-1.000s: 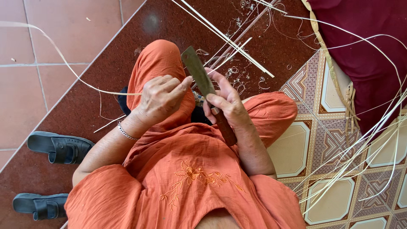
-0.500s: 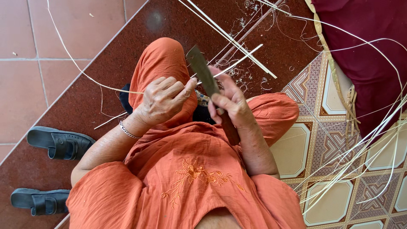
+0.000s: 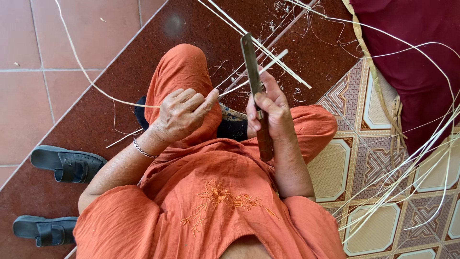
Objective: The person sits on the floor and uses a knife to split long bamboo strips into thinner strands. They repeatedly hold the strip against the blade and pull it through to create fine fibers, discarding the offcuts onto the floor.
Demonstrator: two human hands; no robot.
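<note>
Floor: plain terracotta tiles (image 3: 43, 43) far left, dark red-brown polished strip (image 3: 191, 24) running diagonally thru the middle, patterned cream-and-brown tiles (image 3: 383, 158) right. Two dark sandals (image 3: 67, 165) near left. Maroon cloth (image 3: 412, 52) far right. Daylight, soft glare on the strip.

The knife (image 3: 252, 72) is now standing more upright in the right hand (image 3: 268, 108), its blade swinging right. The strip (image 3: 254, 69) is sliding further right through the left hand (image 3: 184, 112).
</note>
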